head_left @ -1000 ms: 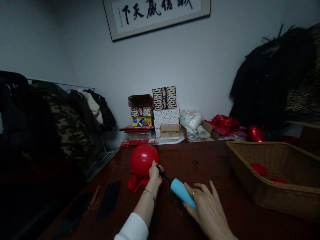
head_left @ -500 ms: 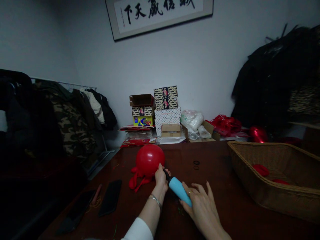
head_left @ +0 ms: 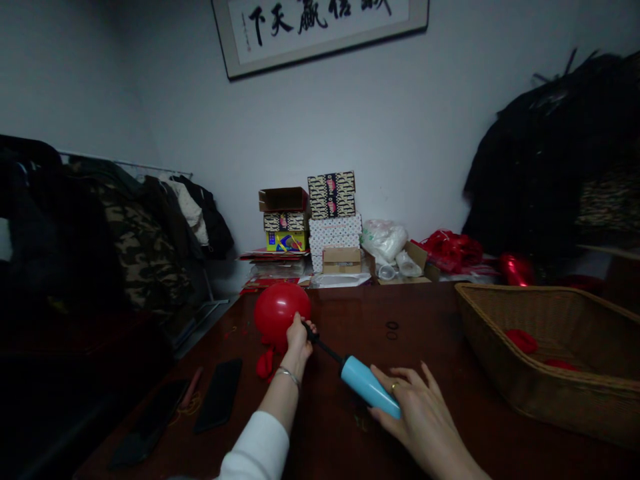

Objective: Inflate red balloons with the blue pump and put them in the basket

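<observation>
My left hand [head_left: 300,335] is closed around the black end of a light-blue hand pump [head_left: 369,385], right where a round, inflated red balloon [head_left: 281,312] meets it. A black rod shows between that end and the blue barrel. My right hand [head_left: 423,410] holds the barrel's near end between thumb and palm, with the other fingers stretched out. Limp red balloons [head_left: 265,365] lie on the table below the inflated one, partly hidden by my left wrist. The balloon's neck is hidden by my fingers.
A wicker basket [head_left: 550,383] with red pieces inside stands on the right of the dark table [head_left: 430,427]. Two dark flat phone-like objects [head_left: 219,395] lie at left. Black rings [head_left: 393,330] rest mid-table. Stacked boxes [head_left: 334,233] stand behind.
My left hand has moved left with the balloon, and my right hand slightly right with the barrel. The pump is drawn out, showing more black rod.
</observation>
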Demonstrator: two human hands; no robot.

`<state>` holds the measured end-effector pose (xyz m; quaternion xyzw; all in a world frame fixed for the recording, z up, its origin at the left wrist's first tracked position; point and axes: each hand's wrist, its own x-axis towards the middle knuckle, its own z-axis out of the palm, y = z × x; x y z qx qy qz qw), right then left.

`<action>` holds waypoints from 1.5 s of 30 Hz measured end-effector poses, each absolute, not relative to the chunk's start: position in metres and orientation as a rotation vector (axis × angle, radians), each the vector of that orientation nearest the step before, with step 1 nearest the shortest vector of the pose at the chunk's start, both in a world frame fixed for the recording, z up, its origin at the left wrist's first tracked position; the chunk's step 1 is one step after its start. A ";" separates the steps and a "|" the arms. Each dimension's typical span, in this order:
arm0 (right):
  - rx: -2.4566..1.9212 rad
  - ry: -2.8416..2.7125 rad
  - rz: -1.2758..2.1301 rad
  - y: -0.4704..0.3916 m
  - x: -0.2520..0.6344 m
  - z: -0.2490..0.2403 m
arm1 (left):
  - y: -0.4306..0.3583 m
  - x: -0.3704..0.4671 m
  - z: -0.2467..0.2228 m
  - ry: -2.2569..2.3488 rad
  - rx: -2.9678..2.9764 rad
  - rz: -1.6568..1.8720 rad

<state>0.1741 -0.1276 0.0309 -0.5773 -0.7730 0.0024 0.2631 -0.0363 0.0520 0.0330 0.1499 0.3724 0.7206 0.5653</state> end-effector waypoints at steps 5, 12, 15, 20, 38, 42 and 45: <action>-1.527 -2.096 -0.001 -0.130 0.181 0.035 | 0.054 -0.047 0.042 0.890 0.350 1.696; -1.566 -2.084 -0.031 -0.128 0.174 0.036 | 0.043 -0.022 0.026 0.883 0.327 1.688; -1.582 -2.078 -0.025 -0.127 0.167 0.034 | 0.033 -0.006 0.016 0.876 0.341 1.658; -1.627 -2.051 0.003 -0.121 0.160 0.026 | 0.017 0.019 0.002 0.891 0.337 1.607; -1.664 -2.001 0.034 -0.114 0.150 0.008 | 0.011 0.016 -0.004 0.908 0.284 1.590; -1.665 -1.996 0.042 -0.114 0.148 0.007 | 0.011 0.014 -0.001 0.889 0.268 1.582; -1.659 -1.996 0.047 -0.115 0.147 0.006 | 0.013 0.013 -0.002 0.888 0.257 1.592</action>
